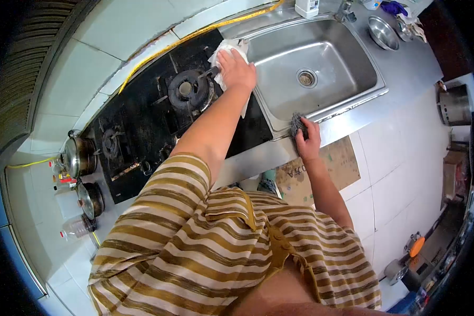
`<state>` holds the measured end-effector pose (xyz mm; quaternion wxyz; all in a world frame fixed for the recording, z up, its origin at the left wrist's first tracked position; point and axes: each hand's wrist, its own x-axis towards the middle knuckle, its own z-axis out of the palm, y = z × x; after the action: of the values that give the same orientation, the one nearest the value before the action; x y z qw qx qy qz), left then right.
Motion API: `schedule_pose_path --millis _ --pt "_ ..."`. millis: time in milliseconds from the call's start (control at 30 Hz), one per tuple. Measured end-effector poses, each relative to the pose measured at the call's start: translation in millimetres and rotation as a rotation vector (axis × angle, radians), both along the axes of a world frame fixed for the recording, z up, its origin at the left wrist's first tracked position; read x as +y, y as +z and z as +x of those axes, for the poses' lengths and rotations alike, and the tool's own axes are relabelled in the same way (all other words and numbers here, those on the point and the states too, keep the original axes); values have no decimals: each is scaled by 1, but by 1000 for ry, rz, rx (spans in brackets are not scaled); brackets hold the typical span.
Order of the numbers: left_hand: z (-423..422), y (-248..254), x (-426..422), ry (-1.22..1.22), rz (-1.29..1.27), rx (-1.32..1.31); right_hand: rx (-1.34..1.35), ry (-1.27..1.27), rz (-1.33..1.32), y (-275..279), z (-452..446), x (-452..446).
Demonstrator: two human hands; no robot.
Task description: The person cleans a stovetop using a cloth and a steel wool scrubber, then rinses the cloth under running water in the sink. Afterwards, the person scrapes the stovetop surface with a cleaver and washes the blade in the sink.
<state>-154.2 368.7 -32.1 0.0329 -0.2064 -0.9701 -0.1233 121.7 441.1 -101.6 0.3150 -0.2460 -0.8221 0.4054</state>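
My left hand (237, 69) presses down on a crumpled white cloth (222, 51) at the right edge of the black gas stove (142, 121), beside the sink. Part of the cloth is hidden under the palm, and a strip of it shows below the wrist. Close by on the stove is a round burner (186, 89) with its pan support. At the sink's front rim, my right hand (309, 139) has its fingers closed around a grey steel wool scourer (298, 125). The steel sink (321, 63) lies between and beyond my hands.
A metal bowl (383, 32) and a tap (345, 11) are past the sink, near a white bottle (306, 7). Left of the stove are a lidded pot (80, 156) and a pan (90, 200). A yellow hose (195, 31) runs behind the stove. Cardboard (321, 174) lies on the floor.
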Motion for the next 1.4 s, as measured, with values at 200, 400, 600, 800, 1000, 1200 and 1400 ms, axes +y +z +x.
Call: schedule_pose_path --millis 200,400,600,800,1000,1200,1400 --pt "-55 -4 21 179 -41 -26 -77 -18 85 0 -4 -5" --pt "-112 -12 35 265 64 -73 -81 -49 92 -4 0 -4" --pt "-146 -12 37 281 31 -111 -99 -56 111 -2 2 -4" --pt "-268 33 -15 -168 -332 -6 -97 -62 147 -2 -2 -4" --pt "-256 117 -57 -411 132 231 -123 -65 185 -5 -3 -6" --pt "-253 77 -74 -976 -162 -464 -121 -44 206 -5 -5 -7" --pt "-255 41 -78 -1054 50 -441 -131 10 263 -5 -6 -7"
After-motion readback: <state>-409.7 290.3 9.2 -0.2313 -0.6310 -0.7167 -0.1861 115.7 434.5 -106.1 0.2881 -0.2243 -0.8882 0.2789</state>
